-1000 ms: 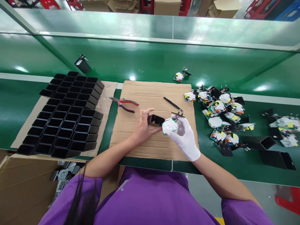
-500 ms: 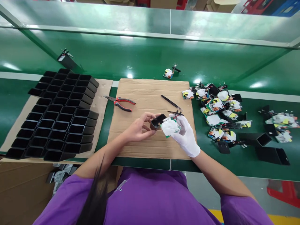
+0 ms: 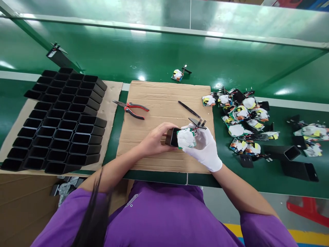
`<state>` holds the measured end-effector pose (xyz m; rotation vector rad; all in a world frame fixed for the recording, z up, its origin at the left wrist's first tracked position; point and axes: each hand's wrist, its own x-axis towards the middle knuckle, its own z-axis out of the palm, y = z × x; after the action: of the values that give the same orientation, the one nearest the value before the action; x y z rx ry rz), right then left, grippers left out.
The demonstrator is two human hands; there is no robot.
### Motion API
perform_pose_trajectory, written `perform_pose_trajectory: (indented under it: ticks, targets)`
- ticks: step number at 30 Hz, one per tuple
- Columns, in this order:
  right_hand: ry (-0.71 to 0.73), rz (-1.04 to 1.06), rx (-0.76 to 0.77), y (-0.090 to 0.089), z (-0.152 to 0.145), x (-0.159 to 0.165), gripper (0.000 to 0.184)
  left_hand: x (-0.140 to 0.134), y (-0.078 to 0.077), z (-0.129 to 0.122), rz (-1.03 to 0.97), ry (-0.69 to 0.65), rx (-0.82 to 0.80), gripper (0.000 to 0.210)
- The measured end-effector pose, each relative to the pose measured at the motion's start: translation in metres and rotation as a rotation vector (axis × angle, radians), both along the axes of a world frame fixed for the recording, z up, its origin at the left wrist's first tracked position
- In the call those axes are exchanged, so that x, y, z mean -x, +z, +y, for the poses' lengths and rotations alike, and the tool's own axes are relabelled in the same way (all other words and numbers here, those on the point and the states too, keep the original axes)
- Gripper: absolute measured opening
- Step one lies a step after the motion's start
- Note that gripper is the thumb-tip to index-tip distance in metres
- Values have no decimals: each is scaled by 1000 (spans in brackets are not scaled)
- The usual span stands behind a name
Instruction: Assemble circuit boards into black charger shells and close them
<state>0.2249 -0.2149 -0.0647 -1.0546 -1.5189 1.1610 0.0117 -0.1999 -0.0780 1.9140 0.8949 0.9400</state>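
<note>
My bare left hand (image 3: 158, 139) is closed round a black rectangular plastic case (image 3: 171, 137), its open end turned to the right. In my white-gloved right hand (image 3: 207, 151) is a circuit board (image 3: 186, 138) covered with a white lump of compound. The board's left edge is at the mouth of the case; whether any of it is inside I cannot tell. Wires join the board to a black plug cover (image 3: 197, 123) with two prongs, which sticks up above the right hand's fingers. Under both hands lies a cardboard sheet (image 3: 144, 161).
Red-handled pliers (image 3: 132, 109) and a black pen-like tool (image 3: 189, 109) lie on the cardboard. Rows of black cases (image 3: 60, 123) stand at left. Several circuit boards (image 3: 240, 113) are heaped at right, beside two loose cases (image 3: 299, 171). One board (image 3: 178, 74) lies behind the cardboard.
The board and the case have come together, the case turning its mouth toward the board. The plug cover has tilted so its prongs show. The head view has shifted slightly.
</note>
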Motion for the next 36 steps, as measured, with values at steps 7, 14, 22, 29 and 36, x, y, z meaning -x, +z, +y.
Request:
perform_pose_trajectory:
  ticks: [7, 14, 22, 29, 36]
  targets:
    - [-20, -196, -133, 2, -6, 4, 57, -3, -3, -4, 23, 4, -137, 60]
    - [-38, -248, -129, 9, -8, 5, 51, -4, -1, -4, 43, 7, -245, 57]
    - [6, -292, -143, 13, -8, 6, 46, -4, -2, -6, 62, 9, -258, 61]
    - [37, -333, -201, 15, -7, 5, 49, -4, -1, -6, 72, 12, -267, 60]
    - [33, -370, -270, 17, -9, 5, 47, -3, 1, -6, 82, 15, -244, 59]
